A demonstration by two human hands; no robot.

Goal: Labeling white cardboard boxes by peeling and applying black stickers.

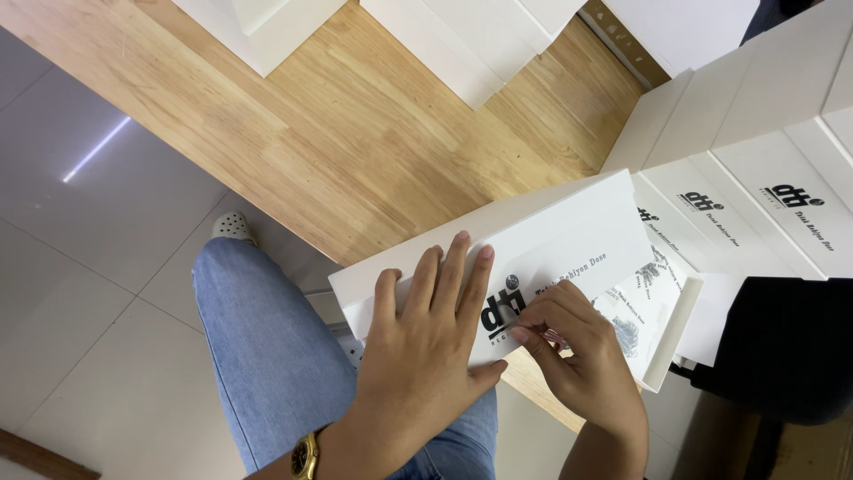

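Observation:
A long white cardboard box [569, 236] with dark printing lies slanted over the edge of a wooden table [355, 133]. My left hand [426, 347] lies flat on the box's near end, fingers spread, pressing it down. My right hand [577, 356] pinches something small and thin against the box face, just below the dark print; what it is I cannot tell. A gold wristwatch [305, 456] sits on my left wrist.
More white boxes [755, 169] of the same kind are stacked at the right, and others [462, 36] stand at the table's far side. An open white tray box [673, 329] lies under my right hand. My leg in blue jeans [267, 338] and a grey tiled floor [89, 293] fill the left. A black object [782, 347] sits at right.

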